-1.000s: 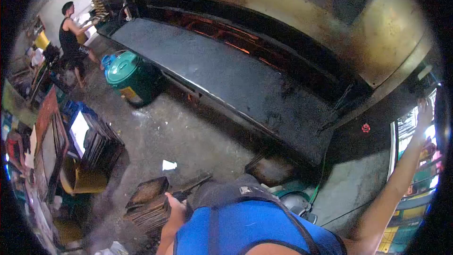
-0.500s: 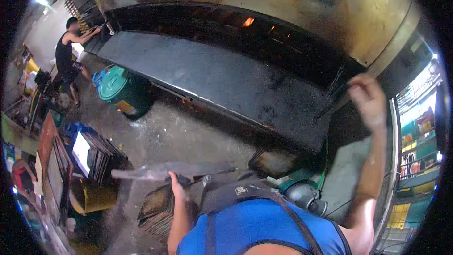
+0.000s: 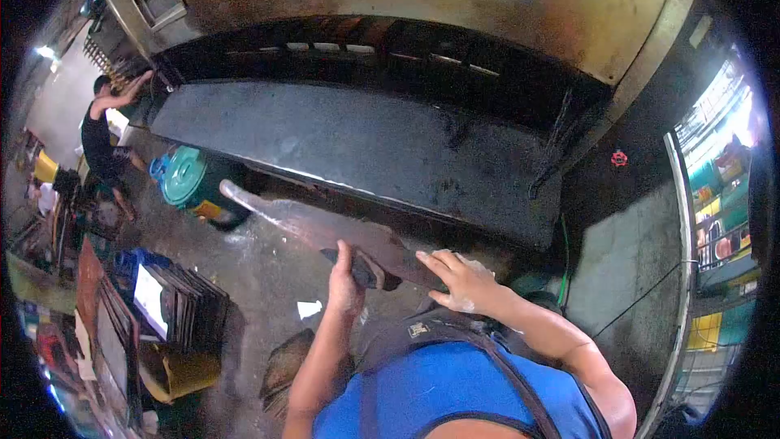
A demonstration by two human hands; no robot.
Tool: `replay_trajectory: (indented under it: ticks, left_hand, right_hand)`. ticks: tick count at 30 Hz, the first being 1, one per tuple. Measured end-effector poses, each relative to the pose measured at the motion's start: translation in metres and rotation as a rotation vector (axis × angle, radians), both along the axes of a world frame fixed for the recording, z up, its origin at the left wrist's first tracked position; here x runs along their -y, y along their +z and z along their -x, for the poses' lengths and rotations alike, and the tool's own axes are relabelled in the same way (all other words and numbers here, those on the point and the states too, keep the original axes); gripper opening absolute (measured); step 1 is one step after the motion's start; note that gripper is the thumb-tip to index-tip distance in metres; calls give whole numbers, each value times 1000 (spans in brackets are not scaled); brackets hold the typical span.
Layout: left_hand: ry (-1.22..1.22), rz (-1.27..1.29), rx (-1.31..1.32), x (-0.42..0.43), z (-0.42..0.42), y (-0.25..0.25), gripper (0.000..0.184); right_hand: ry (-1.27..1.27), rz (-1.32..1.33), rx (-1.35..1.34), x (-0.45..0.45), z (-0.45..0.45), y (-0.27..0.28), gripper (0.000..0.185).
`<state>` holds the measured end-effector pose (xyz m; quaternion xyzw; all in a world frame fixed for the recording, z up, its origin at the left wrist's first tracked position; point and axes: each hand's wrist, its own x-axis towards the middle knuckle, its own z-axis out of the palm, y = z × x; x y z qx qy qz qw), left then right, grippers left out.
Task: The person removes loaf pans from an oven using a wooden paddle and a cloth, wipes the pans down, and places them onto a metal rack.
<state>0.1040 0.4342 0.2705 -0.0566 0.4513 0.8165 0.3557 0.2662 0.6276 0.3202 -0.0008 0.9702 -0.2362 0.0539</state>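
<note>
Clasping long, flat brown board (image 3: pixel 321 223) in closed left grip (image 3: pixel 347 276), likely for support | resting loosely open right grip (image 3: pixel 467 283) on it, rightward of left grip, seemingly for steadiness (dusty-looking, too)

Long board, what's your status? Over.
Left hand holding long board. Right hand open at its near end. Green drum by far tip, contact unclear.

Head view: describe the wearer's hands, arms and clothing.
The left hand and right hand are ungloved, the arms sleeveless. Pale smudges show on the right hand. The blue top has dark edging; over it, a dark strapped garment bears a small pale label.
</note>
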Motion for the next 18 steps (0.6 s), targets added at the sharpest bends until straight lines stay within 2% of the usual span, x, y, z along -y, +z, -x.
replay_trajectory:
  ticks: [7, 9, 10, 12, 13, 14, 15, 17, 18]
  left_hand:
    - [-138, 37, -7, -21, 4, -4, 60]
    - [-156, -14, 17, -24, 5, -3, 63]
    - [-179, 44, 0, -17, 9, -10, 71]
    - [-140, 55, 48, 0, 11, -19, 74]
    - [-111, 66, 97, 1, 10, -10, 77]
    - [-110, 47, 21, 6, 3, 3, 86]
    - [-121, 47, 23, 10, 2, 7, 86]
    - [-56, -225, 35, 27, 2, 5, 92]
    - [-70, -224, 38, 32, 1, 3, 92]
  right_hand:
    - [-159, 56, -191, -19, -17, 15, 65]
    - [-264, 87, -222, -30, -25, 23, 63]
    - [-338, 123, -214, -34, -28, 27, 61]
    - [-392, 108, -241, -53, -39, 26, 63]
    - [-424, 76, -250, -64, -45, 24, 64]
    - [-429, 101, -293, -73, -49, 27, 65]
    - [-468, 73, -308, -81, -53, 26, 65]
    - [-537, 22, -293, -96, -61, 32, 66]
    - [-571, 30, -291, -102, -64, 37, 65]
